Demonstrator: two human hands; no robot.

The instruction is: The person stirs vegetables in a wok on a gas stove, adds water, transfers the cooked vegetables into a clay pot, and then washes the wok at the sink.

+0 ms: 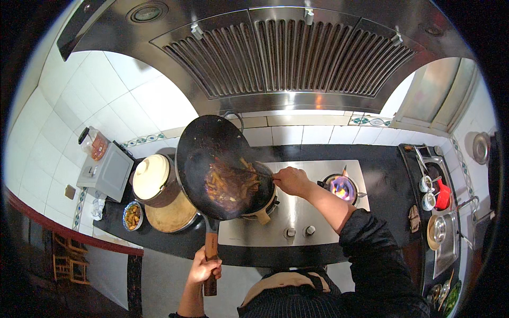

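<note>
My left hand grips the wooden handle of a black wok. The wok is lifted and tilted towards the right. Cooked food in strips lies along its lower right side, with steam over it. My right hand holds a thin dark utensil that reaches into the wok at the food; its far end is blurred. Under the wok's right edge, a pale-rimmed pot stands on the left side of the steel gas hob, mostly hidden.
A lit burner flames uncovered at the right. Left of the wok are a lidded pot, a round wooden board and a bowl of food. A range hood hangs above. A red ladle lies by the sink.
</note>
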